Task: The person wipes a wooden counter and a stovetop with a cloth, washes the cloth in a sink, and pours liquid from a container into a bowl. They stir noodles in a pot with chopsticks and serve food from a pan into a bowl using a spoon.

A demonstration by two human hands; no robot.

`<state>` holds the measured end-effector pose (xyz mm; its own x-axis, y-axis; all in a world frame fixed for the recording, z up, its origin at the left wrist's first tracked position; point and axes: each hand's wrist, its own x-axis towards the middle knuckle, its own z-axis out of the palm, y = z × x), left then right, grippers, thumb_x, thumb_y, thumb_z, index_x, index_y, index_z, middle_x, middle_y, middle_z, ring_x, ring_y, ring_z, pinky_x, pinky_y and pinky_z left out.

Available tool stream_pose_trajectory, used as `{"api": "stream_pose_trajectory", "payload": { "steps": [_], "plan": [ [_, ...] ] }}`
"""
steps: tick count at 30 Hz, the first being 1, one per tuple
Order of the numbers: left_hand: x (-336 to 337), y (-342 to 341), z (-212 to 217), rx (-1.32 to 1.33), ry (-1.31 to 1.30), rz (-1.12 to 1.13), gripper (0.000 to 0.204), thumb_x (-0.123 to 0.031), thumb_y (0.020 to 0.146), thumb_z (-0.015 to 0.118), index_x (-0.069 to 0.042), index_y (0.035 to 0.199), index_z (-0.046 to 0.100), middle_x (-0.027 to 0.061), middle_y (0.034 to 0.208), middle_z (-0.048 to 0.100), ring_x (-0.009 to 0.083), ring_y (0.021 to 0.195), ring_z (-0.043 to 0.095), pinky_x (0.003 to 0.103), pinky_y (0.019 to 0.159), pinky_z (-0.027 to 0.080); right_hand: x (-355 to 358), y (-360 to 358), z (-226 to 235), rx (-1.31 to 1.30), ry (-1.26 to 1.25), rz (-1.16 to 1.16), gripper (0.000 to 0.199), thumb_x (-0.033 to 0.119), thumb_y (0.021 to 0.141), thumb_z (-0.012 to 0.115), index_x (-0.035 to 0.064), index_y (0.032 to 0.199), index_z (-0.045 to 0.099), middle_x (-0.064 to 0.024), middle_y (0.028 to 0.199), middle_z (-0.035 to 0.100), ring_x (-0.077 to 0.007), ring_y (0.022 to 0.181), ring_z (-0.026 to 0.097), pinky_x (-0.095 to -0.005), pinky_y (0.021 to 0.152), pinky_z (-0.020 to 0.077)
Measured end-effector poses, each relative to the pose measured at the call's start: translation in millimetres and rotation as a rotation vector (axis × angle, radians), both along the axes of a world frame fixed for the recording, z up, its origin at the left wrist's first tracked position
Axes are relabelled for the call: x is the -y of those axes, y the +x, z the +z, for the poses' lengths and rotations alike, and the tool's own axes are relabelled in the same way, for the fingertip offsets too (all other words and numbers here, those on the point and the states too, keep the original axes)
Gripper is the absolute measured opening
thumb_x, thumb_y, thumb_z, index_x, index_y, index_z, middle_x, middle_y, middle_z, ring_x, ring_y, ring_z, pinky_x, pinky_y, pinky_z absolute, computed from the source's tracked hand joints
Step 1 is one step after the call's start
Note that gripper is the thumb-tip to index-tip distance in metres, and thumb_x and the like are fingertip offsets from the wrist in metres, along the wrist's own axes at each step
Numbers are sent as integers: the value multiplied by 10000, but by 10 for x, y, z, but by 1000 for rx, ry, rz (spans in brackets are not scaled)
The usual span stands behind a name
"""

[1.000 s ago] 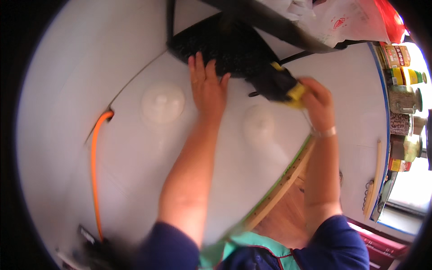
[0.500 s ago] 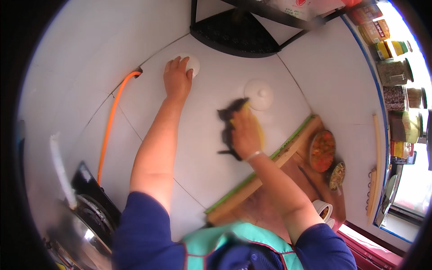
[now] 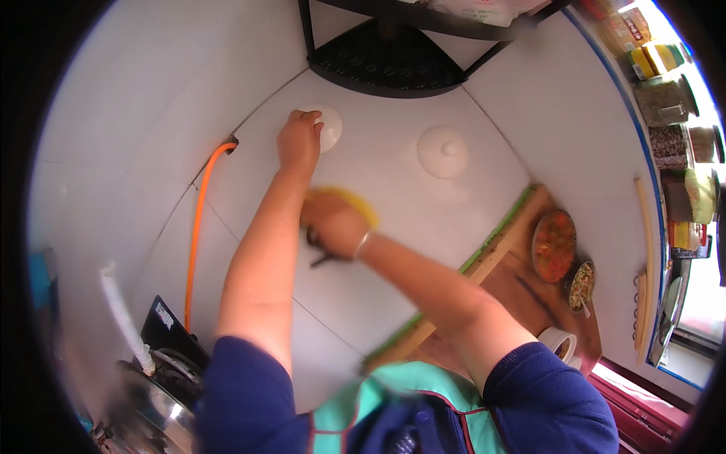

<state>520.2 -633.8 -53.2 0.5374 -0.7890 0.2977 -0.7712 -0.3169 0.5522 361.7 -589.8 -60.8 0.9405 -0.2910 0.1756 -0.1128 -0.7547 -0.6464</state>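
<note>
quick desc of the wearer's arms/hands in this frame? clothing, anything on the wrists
Both forearms are bare; dark blue sleeves are pushed up past the elbows. The left hand has no glove, and no ring or band shows on it. The right hand is also ungloved, with a thin silvery bangle at the wrist. A teal apron with dark red piping covers the chest.

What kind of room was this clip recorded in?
Most likely a home kitchen: a gas stove fed by an orange hose sits at the lower left, bowls of chopped food stand on a wooden counter, and jars line a shelf on the right.
</note>
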Motion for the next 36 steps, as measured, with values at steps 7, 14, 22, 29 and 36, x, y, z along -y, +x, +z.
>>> {"api": "stream_pose_trajectory", "payload": {
  "steps": [7, 14, 22, 29, 36],
  "plan": [
    [-23, 30, -23, 60, 20, 12, 212, -114, 787, 608, -114, 997, 634, 88, 1012, 598, 279, 831, 607, 359, 708, 490, 97, -642, -124, 70, -49, -76, 373, -17, 679, 539, 65, 1038, 595, -96, 1178, 546, -303, 1104, 497, -390, 957, 394],
    [100, -927, 259, -82, -210, -157, 299, -85, 776, 602, -96, 1074, 581, 102, 1113, 552, 287, 987, 553, 364, 807, 475, 1592, -838, 699, 383, -118, -900, 352, -18, 739, 483, 11, 1077, 576, -165, 1121, 572, -322, 1061, 530, -351, 920, 417],
    [843, -1904, 133, -37, 186, -462, 287, -163, 734, 652, -92, 991, 547, 134, 1062, 551, 311, 936, 560, 398, 721, 492, 1685, -2226, -57, -34, -378, -1154, 384, 116, 793, 524, 7, 1161, 523, -229, 1220, 482, -384, 1124, 458, -426, 947, 373],
    [243, -1046, 346, -662, -116, -61, 132, -127, 849, 504, -60, 962, 520, 96, 932, 597, 234, 840, 605, 377, 668, 504, 1872, -1466, -319, -170, -464, -990, 514, 355, 815, 541, 69, 1238, 478, -210, 1348, 376, -393, 1245, 319, -478, 1017, 254],
    [-752, -618, 175, -2092, -760, 77, 322, -298, 876, 504, -71, 1103, 533, 69, 1067, 599, 203, 978, 588, 360, 836, 513, 438, -755, 53, -32, 127, -449, 342, 133, 797, 589, 73, 1132, 563, -120, 1237, 491, -296, 1153, 446, -384, 979, 352]
  ]
}}
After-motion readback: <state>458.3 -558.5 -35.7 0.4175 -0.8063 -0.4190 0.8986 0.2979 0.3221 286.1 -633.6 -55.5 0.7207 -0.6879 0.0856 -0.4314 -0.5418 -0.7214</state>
